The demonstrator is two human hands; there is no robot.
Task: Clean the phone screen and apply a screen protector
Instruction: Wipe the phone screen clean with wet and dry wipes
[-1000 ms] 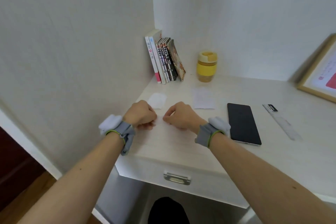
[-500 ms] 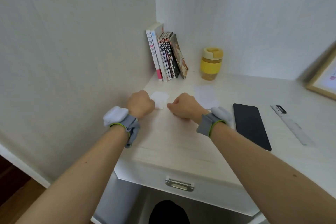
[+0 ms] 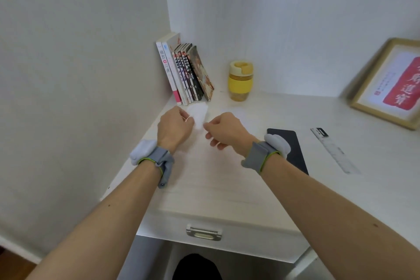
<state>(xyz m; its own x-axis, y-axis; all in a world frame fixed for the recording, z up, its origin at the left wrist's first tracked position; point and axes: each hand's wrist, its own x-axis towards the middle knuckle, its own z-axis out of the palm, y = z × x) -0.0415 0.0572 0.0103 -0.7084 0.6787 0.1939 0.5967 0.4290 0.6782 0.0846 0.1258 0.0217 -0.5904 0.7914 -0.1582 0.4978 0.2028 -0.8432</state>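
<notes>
Both hands are hovering over the pale tabletop [image 3: 216, 184] near its back-left corner, fingers curled in. The left hand [image 3: 175, 126] is pinching the near-left edge of a small white wipe packet [image 3: 198, 113], thumb and fingers closing on it, while the right hand [image 3: 223, 130] is pinching something thin at the packet's near-right edge — whether that is the packet itself or a torn strip of it is too blurred to tell. The packet is sitting raised between the two hands, just in front of a row of books [image 3: 185, 73] leaning against the left wall. A second pale sheet [image 3: 236, 112] is lying flat on the tabletop just beyond the right hand, faint against the surface. The phone [image 3: 293, 145] is lying face up, dark screen showing, to the right of the right wrist and partly hidden behind a grey wristband [image 3: 263, 155] with a white pad; a matching band [image 3: 151, 157] is wrapping the left wrist. Further right, well apart from the hands, a long clear screen protector strip [image 3: 334, 151] with a dark tab at its far end is lying at an angle. A yellow lidded cup [image 3: 240, 80] is standing near the back wall beside the books, and a wooden picture frame [image 3: 388, 84] is leaning at the far right. A drawer handle [image 3: 203, 232] is showing below the tabletop's front edge.
</notes>
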